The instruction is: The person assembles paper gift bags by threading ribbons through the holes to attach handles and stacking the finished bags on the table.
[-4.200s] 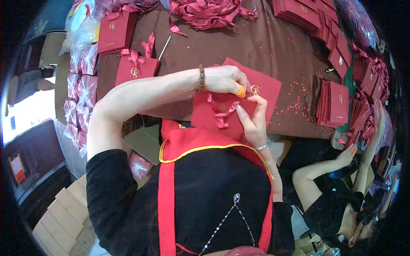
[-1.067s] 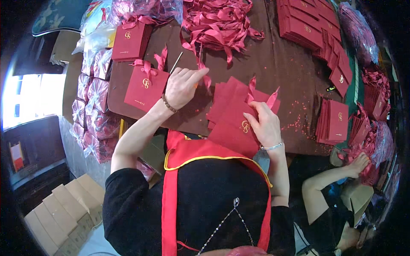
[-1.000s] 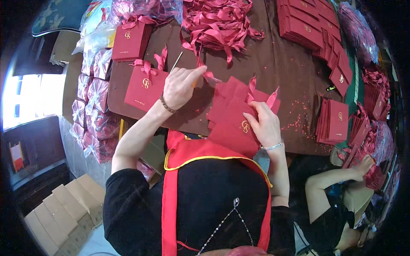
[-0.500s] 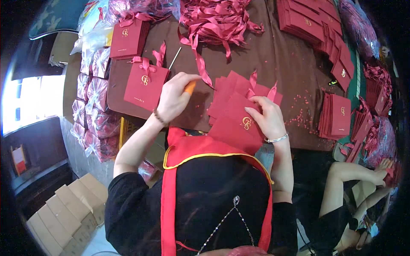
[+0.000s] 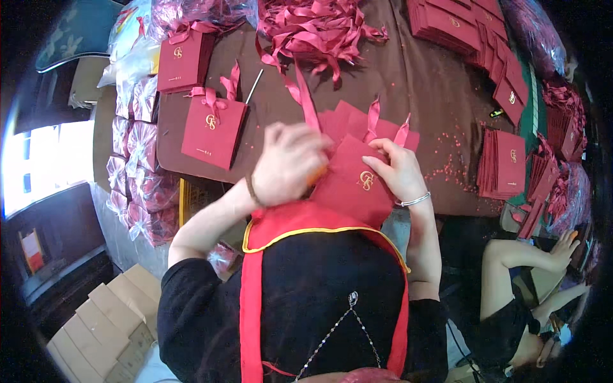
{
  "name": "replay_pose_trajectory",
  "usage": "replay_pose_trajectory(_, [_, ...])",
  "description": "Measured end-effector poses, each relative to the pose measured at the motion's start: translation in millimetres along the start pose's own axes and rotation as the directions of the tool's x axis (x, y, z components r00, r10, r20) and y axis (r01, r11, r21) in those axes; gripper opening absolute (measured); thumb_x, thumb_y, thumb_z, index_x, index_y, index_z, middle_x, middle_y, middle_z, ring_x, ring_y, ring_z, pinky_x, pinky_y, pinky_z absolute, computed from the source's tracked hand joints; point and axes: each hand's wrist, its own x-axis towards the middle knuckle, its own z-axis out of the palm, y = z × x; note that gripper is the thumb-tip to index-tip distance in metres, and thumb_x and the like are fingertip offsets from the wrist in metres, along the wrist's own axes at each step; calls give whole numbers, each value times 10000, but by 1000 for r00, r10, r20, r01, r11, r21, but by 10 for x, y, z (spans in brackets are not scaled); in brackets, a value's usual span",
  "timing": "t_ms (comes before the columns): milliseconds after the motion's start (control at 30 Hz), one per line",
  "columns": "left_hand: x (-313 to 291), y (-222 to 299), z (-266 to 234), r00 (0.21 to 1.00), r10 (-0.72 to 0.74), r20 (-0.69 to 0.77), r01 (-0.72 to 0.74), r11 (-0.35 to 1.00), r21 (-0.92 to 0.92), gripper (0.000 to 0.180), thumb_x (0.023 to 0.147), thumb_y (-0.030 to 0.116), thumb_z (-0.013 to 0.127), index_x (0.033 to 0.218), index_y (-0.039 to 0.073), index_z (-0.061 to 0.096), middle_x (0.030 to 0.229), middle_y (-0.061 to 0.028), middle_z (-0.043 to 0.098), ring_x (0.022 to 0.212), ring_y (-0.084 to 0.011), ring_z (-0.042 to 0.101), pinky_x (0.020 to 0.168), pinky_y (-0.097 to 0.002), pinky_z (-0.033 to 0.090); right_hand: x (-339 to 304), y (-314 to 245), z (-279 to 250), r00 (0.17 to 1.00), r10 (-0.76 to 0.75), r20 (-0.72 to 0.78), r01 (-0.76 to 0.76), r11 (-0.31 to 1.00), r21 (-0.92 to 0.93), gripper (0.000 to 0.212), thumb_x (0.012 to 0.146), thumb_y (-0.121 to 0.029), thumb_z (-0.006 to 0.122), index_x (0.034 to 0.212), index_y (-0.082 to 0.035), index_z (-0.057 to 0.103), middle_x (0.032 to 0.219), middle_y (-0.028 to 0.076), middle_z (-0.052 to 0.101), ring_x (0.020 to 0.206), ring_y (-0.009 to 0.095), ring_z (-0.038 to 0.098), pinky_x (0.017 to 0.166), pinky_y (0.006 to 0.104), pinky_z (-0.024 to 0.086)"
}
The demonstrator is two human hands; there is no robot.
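In front of me a dark red paper gift bag [image 5: 350,177] with a gold print leans toward my apron. My right hand [image 5: 399,169] pinches its upper edge between thumb and fingers, close to two ribbon ends [image 5: 373,121] that stand up there. Beneath it more red bags [image 5: 348,116] lie fanned out. At the bag's left edge is my left hand [image 5: 290,163], smeared by motion, with something orange [image 5: 316,174] at its thumb. A loose pink-red ribbon [image 5: 305,99] runs down from the pile to this hand; whether the fingers hold it is unclear.
A ribbon heap [image 5: 313,32] lies at the far middle of the brown-covered table [image 5: 408,70]. One bag with a tied bow [image 5: 214,131] and a thin white stick [image 5: 254,86] are left. Bag stacks [image 5: 501,163] stand right, near a co-worker's arm [image 5: 520,255]. Wrapped bundles [image 5: 143,143] are piled left.
My left hand has swung right and nearer to me, up to the bag's left edge. The loose ribbon hangs straighter. My right hand keeps its pinch. The co-worker's hand has risen, fingers spread.
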Motion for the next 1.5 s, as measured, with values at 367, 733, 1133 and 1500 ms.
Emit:
replay_pose_trajectory(367, [108, 101, 90, 902, -370, 222, 428, 706, -564, 138, 843, 104, 566, 957, 28, 580, 843, -148, 603, 767, -293, 605, 665, -342, 475, 34, 0, -181, 967, 124, 224, -164, 971, 171, 294, 814, -135, 646, 1047, 37, 598, 826, 45, 644, 759, 68, 565, 683, 221, 458])
replay_pose_trajectory(733, [282, 212, 380, 942, -290, 167, 330, 885, -328, 121, 825, 118, 557, 910, 33, 573, 809, -140, 576, 741, -332, 583, 638, -393, 464, 12, 58, -129, 983, 59, 174, -89, 982, 168, 337, 794, -153, 649, 1078, 19, 599, 898, 110, 651, 808, 160, 603, 723, 275, 470])
replay_pose_trajectory(1133, [353, 187, 439, 923, -335, 192, 384, 838, -387, 126, 814, 132, 545, 858, 19, 576, 787, -168, 589, 721, -349, 583, 628, -414, 456, -15, -23, -77, 994, 48, 103, -60, 991, 117, 341, 767, -182, 663, 1056, -11, 597, 890, 135, 642, 846, 216, 609, 752, 314, 470])
replay_pose_trajectory(1500, [355, 102, 439, 903, -315, 293, 418, 803, -425, 147, 824, 146, 530, 843, 4, 565, 766, -192, 584, 737, -370, 575, 632, -433, 440, -7, 2, -44, 982, 119, 146, -141, 979, 146, 338, 793, -147, 656, 1089, -2, 582, 948, 107, 652, 856, 124, 588, 754, 265, 460])
